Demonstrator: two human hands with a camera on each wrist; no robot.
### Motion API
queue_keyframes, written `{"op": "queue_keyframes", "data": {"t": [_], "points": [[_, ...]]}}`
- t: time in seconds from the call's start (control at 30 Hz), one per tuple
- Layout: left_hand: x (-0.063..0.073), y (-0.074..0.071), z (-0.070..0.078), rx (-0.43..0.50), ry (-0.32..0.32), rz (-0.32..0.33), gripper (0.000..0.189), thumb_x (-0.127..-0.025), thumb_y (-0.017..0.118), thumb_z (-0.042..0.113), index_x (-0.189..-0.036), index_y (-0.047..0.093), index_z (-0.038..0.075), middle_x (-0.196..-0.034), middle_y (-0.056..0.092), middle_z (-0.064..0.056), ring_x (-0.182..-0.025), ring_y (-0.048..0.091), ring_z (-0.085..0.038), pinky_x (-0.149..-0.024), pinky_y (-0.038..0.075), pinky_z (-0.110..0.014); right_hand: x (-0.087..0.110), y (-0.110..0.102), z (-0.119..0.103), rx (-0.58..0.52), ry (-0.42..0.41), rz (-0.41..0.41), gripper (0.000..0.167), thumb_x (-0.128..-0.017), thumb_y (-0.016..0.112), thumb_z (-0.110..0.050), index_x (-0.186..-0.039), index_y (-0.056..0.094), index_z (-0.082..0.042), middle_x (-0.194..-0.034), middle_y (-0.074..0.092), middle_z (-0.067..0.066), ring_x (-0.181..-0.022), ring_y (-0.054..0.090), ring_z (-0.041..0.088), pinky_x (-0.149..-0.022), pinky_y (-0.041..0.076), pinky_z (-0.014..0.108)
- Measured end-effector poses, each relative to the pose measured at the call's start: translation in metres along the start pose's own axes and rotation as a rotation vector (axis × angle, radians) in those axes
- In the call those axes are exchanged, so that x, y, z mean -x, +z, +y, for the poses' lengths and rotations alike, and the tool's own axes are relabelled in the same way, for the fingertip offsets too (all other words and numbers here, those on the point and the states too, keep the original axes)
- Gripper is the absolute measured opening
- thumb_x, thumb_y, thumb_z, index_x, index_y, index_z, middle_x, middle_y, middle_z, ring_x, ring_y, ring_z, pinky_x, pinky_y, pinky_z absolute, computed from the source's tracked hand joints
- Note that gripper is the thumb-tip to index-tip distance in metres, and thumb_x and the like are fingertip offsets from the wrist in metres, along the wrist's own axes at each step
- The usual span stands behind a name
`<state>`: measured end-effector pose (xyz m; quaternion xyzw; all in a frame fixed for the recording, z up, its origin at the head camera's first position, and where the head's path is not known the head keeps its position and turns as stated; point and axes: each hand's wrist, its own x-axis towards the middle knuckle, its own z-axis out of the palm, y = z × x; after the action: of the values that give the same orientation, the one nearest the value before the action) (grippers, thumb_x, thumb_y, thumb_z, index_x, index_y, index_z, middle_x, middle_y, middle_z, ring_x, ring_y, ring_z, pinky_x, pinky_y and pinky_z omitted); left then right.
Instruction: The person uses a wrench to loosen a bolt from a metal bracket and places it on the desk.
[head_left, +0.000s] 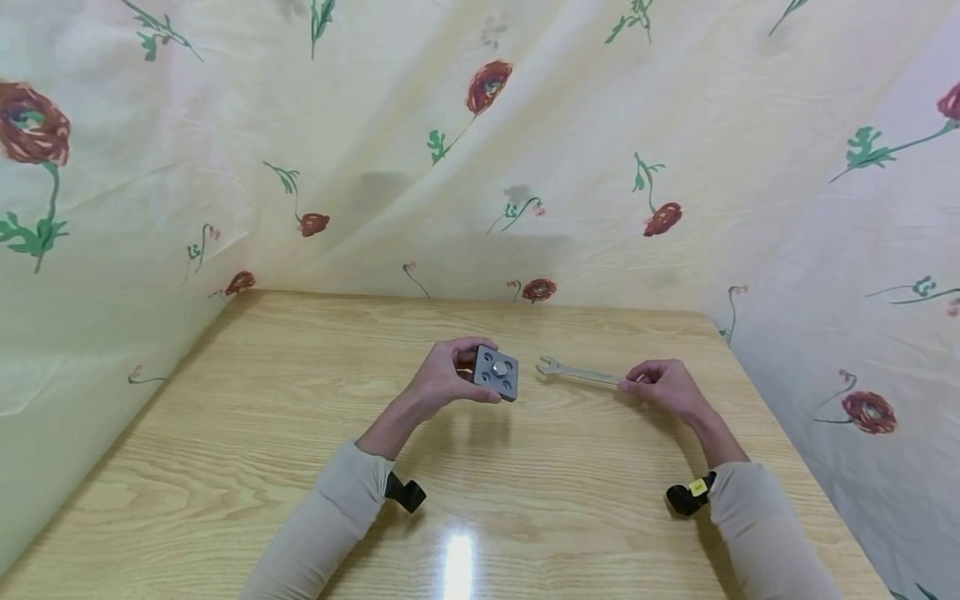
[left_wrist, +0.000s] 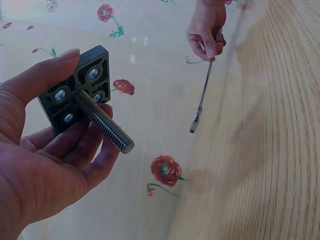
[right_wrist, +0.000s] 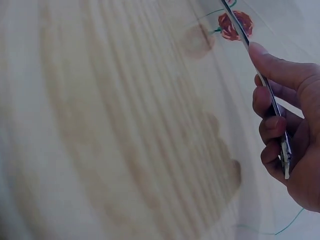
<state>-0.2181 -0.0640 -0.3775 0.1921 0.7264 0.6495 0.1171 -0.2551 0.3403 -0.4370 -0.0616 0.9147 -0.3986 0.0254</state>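
Note:
My left hand (head_left: 441, 379) grips a dark grey square plate (head_left: 487, 383) by its edges, above the table. Holes sit near the plate's corners, and a bolt's hex head (head_left: 500, 368) shows at its centre. From the other face a long threaded bolt shank (left_wrist: 105, 122) sticks out, seen in the left wrist view. To the right, my right hand (head_left: 667, 387) pinches a silver wrench (head_left: 585, 375) near one end. Its open-ended jaw points left toward the plate, with a gap between them. In the right wrist view the fingers curl around the wrench handle (right_wrist: 270, 95).
A light wood-grain table (head_left: 300, 375) lies under both hands. Behind it and along both sides hangs a pale cloth (head_left: 360, 125) with red flowers. A black wrist camera (head_left: 405, 493) is strapped on the left wrist, another camera (head_left: 684, 498) on the right.

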Motion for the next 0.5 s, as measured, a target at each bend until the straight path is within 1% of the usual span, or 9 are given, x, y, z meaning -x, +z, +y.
{"op": "queue_keyframes", "data": {"t": [0.1, 0.33, 0.5], "points": [[0.0001, 0.0002, 0.0001, -0.001, 0.003, -0.003, 0.065, -0.07, 0.085, -0.002, -0.13, 0.06, 0.004, -0.121, 0.067, -0.022, -0.097, 0.064, -0.018, -0.083, 0.058, -0.028, 0.0021, 0.0012, 0.0022, 0.032, -0.003, 0.014, 0.035, -0.088, 0.077, -0.027, -0.102, 0.072, 0.004, -0.067, 0.061, -0.001, -0.058, 0.048, 0.005, -0.054, 0.042, 0.023], [-0.0002, 0.0007, 0.0004, 0.008, 0.001, -0.006, 0.065, -0.07, 0.085, -0.003, -0.129, 0.06, 0.003, -0.12, 0.067, -0.022, -0.097, 0.065, -0.017, -0.082, 0.058, -0.029, 0.0065, 0.0038, 0.0082, 0.08, -0.003, 0.022, 0.032, -0.088, 0.077, -0.027, -0.098, 0.073, 0.003, -0.071, 0.065, 0.004, -0.058, 0.05, 0.005, -0.053, 0.046, 0.024], [-0.0004, 0.0007, -0.0005, 0.006, -0.007, -0.006, 0.065, -0.07, 0.085, -0.003, -0.13, 0.059, 0.004, -0.122, 0.067, -0.022, -0.097, 0.064, -0.017, -0.083, 0.058, -0.028, 0.0083, 0.0031, 0.0097, 0.116, -0.003, 0.026, 0.034, -0.088, 0.077, -0.03, -0.099, 0.073, 0.001, -0.072, 0.065, 0.004, -0.058, 0.05, 0.006, -0.053, 0.045, 0.025]]}}
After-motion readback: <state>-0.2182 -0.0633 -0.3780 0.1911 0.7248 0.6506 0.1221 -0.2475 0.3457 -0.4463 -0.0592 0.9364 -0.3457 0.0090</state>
